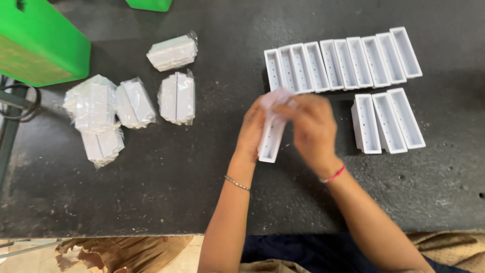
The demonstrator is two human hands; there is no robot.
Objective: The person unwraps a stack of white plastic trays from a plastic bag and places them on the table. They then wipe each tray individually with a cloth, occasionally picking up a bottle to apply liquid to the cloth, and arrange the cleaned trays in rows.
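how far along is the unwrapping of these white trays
Done: about thirteen bare white trays lie open side up on the dark table, ten in the back row and three in the front row. In hand: the left hand and right hand hold one white tray, with crumpled clear wrap at its top end. Left: about five wrapped packs wait at the left.

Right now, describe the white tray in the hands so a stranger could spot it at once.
On the dark table, a long row of white trays lies at the upper right, with three more trays below it. Left of those three, the left hand and right hand hold one tray between them. It alone is off the table, with clear wrap bunched at its top end.
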